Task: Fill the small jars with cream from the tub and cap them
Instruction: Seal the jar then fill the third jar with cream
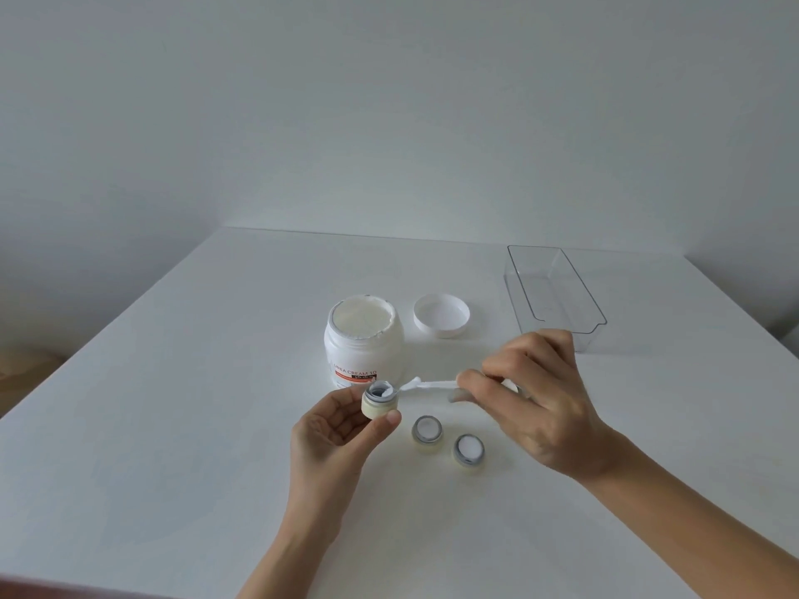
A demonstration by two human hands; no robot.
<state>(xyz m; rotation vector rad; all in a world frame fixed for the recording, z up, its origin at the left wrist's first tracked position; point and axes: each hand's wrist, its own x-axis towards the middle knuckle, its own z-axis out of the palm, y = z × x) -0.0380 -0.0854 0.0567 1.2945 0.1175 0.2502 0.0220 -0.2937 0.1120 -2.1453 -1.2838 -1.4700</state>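
An open white tub of cream [364, 335] stands at the table's middle, nearly full. My left hand [333, 430] holds a small pale-yellow jar [380, 400] just in front of the tub, its mouth up and a dab of cream inside. My right hand [536, 395] pinches a white spatula [428, 385] whose cream-smeared tip touches that jar's rim. Two more small jars [427, 431] [468, 452] stand on the table below the spatula, both holding white cream and uncapped.
The tub's white lid [441, 315] lies upside down to the right of the tub. A clear plastic tray [557, 296] sits at the back right. The white table [173, 404] meets the wall behind; its left edge runs diagonally.
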